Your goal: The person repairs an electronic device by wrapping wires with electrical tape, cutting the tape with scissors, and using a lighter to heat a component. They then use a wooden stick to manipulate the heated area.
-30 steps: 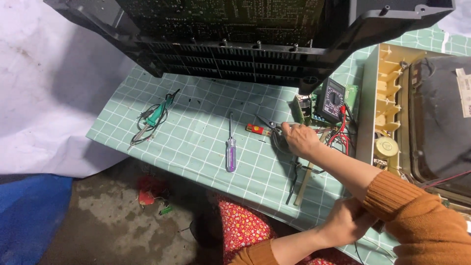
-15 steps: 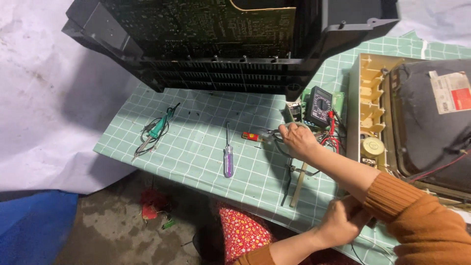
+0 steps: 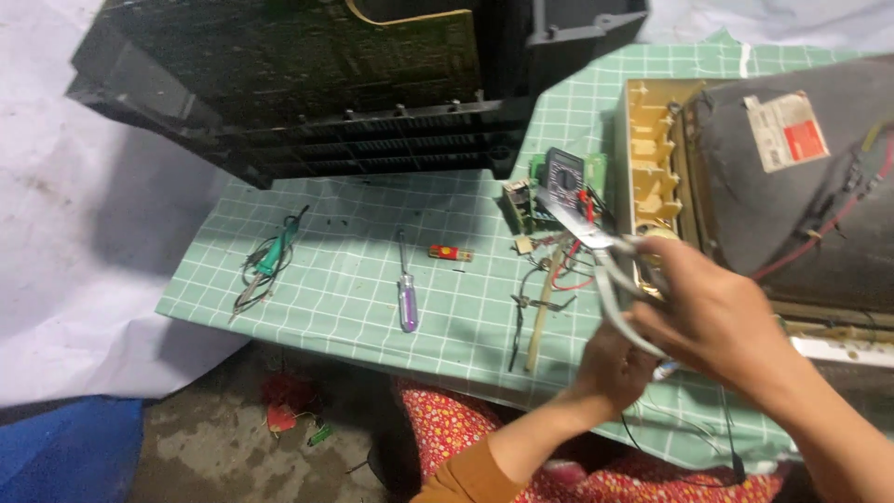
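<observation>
i had my right hand (image 3: 717, 321) clenched around the grey-handled pliers (image 3: 610, 265) and my left hand (image 3: 610, 368) gripping their lower handle above the green checked table (image 3: 345, 289).

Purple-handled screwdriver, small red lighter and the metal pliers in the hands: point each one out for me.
Purple-handled screwdriver (image 3: 407, 303): head view, on its translucent purple handle.
Small red lighter (image 3: 450, 252): head view, on the middle of its body.
Metal pliers (image 3: 610, 279): head view, on one grey handle just left of the right hand (image 3: 717, 317).
</observation>
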